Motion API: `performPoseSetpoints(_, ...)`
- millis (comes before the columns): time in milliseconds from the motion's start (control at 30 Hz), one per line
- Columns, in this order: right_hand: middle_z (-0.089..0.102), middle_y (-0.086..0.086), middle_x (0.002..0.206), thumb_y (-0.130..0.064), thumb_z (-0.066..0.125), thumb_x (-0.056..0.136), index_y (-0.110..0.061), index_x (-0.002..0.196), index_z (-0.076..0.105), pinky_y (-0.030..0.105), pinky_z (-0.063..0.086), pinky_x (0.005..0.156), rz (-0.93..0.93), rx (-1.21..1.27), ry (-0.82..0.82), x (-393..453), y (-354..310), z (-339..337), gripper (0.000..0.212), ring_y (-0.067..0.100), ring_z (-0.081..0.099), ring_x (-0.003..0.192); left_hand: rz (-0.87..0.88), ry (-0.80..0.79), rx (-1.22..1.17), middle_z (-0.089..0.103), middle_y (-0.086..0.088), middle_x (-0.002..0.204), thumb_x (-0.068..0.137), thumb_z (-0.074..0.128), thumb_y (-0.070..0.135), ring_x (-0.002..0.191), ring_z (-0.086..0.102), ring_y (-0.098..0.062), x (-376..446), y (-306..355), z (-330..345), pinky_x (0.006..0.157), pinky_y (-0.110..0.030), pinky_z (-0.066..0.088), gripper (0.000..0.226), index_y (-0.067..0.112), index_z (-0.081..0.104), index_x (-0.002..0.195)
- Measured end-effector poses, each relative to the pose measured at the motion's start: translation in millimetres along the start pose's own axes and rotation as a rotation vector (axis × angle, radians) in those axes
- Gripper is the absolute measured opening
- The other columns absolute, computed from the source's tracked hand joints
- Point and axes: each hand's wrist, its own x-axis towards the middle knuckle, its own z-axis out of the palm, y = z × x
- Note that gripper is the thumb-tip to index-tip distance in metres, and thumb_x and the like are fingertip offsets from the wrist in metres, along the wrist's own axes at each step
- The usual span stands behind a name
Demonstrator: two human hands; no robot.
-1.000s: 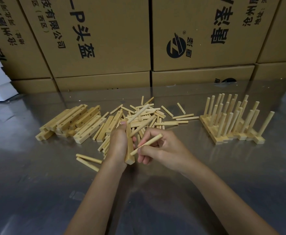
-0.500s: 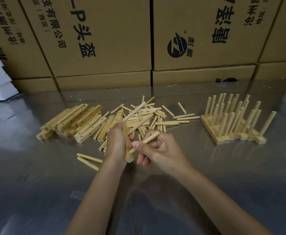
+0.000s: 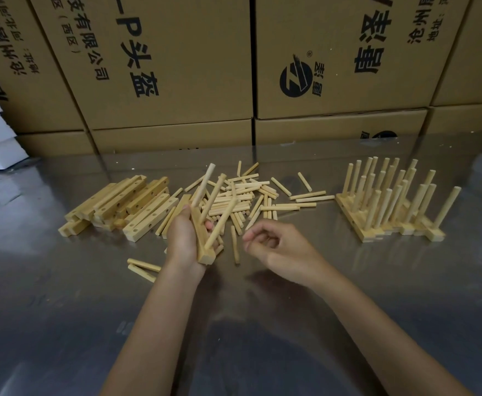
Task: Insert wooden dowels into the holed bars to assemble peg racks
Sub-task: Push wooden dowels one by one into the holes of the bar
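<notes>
Three dowels (image 3: 218, 212) stand in the holed bar (image 3: 201, 238) gripped by the left hand (image 3: 182, 241) above the steel table (image 3: 62, 310), right hand (image 3: 274, 247) loosely curled and empty; any half-seated dowel could work loose if the bar tilts.

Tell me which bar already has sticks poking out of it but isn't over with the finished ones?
The bar gripped in the left hand. It carries dowels, unlike the bare bars piled at left.
</notes>
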Motion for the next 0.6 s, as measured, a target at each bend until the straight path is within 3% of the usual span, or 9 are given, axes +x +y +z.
performPoseSetpoints(67, 0.067, 0.006, 0.077, -0.034, 0.071, 0.087, -0.017, 0.09, 0.072, 0.015, 0.044, 0.063, 0.012, 0.022, -0.037, 0, -1, 1, 0.017, -0.003, 0.055, 0.065, 0.022, 0.009, -0.021, 0.052, 0.005, 0.046, 0.106, 0.037, 0.04, 0.04, 0.05, -0.011, 0, -2, 1, 0.046, -0.023, 0.044, 0.032, 0.017, 0.058, 0.108)
performPoseSetpoints(133, 0.063, 0.008, 0.07, -0.049, 0.073, 0.082, -0.018, 0.087, 0.072, 0.018, 0.042, 0.057, 0.001, 0.066, -0.086, -3, -4, 11, 0.031, 0.004, 0.053, 0.06, 0.036, 0.019, -0.041, 0.055, 0.003, 0.05, 0.105, 0.039, 0.042, 0.051, 0.054, -0.015, 1, -5, 3, 0.056, -0.031, 0.049, 0.033, 0.015, 0.058, 0.11)
performPoseSetpoints(200, 0.052, -0.005, 0.059, -0.055, 0.075, 0.076, -0.015, 0.082, 0.072, 0.017, 0.034, 0.051, -0.051, 0.084, -0.043, -5, -3, 24, 0.04, 0.002, 0.043, 0.053, 0.03, 0.024, -0.043, 0.06, 0.002, 0.052, 0.104, 0.041, 0.046, 0.058, 0.058, -0.017, 1, -8, 4, 0.067, -0.037, 0.054, 0.038, 0.013, 0.061, 0.109)
performPoseSetpoints(333, 0.053, -0.008, 0.055, -0.048, 0.075, 0.075, -0.014, 0.073, 0.07, 0.025, 0.036, 0.052, -0.049, -0.079, 0.114, -1, 5, 28, 0.035, 0.002, 0.043, 0.052, 0.087, -0.055, 0.004, 0.066, -0.002, 0.061, 0.106, 0.034, 0.045, 0.055, 0.062, -0.017, 3, -14, 8, 0.062, -0.034, 0.055, 0.051, 0.005, 0.056, 0.128)
performPoseSetpoints(500, 0.048, -0.012, 0.048, -0.036, 0.076, 0.078, -0.014, 0.064, 0.065, 0.016, 0.032, 0.046, -0.022, -0.239, 0.342, 7, 12, 2, 0.028, 0.003, 0.042, 0.047, 0.08, -0.221, 0.083, 0.074, -0.011, 0.098, 0.108, 0.035, 0.035, 0.079, 0.076, -0.022, -2, -14, 11, 0.056, -0.035, 0.058, 0.025, 0.02, 0.044, 0.126)
performPoseSetpoints(533, 0.05, -0.011, 0.048, -0.036, 0.075, 0.079, -0.015, 0.063, 0.065, 0.017, 0.032, 0.045, -0.003, -0.296, 0.393, 8, 14, -6, 0.028, 0.004, 0.045, 0.047, 0.085, -0.238, 0.117, 0.073, -0.011, 0.105, 0.108, 0.036, 0.034, 0.086, 0.075, -0.023, -4, -14, 11, 0.058, -0.036, 0.059, 0.023, 0.029, 0.04, 0.13)
performPoseSetpoints(600, 0.055, -0.009, 0.052, -0.039, 0.072, 0.082, -0.016, 0.066, 0.066, 0.02, 0.032, 0.044, 0.062, -0.415, 0.468, 9, 16, -23, 0.029, 0.007, 0.048, 0.05, 0.091, -0.261, 0.171, 0.072, -0.011, 0.11, 0.107, 0.038, 0.034, 0.097, 0.073, -0.026, -7, -13, 11, 0.062, -0.037, 0.06, 0.033, 0.03, 0.038, 0.139)
